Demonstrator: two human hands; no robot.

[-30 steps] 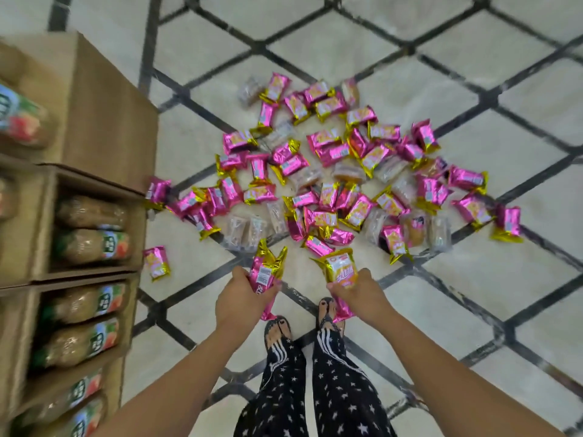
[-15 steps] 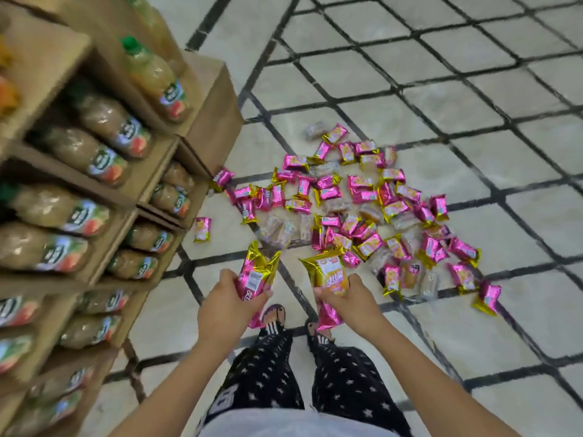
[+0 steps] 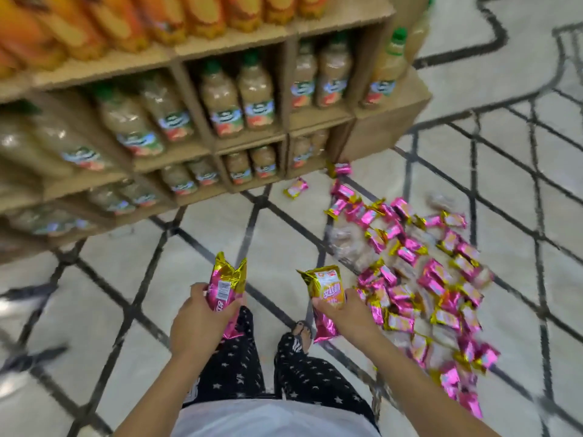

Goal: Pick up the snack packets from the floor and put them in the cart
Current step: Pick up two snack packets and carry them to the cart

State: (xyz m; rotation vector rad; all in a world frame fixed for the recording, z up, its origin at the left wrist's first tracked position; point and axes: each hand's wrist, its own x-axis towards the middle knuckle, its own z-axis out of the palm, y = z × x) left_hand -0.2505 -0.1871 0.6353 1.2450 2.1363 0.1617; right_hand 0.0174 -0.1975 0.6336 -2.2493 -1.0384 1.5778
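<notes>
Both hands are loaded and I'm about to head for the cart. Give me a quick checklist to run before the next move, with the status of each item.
1. Left hand has a firm grip on the left packet: ok, fingers are curled round it.
2. Right hand has a firm grip on the right packet: ok, it is held between thumb and fingers.
3. Cart in sight: not ok, none shows in this view.
4. Floor finished: not ok. A pile of packets lies on the person's right, and a stray packet lies near the shelf.
5. Number of packets in each hand: cannot tell.
</notes>
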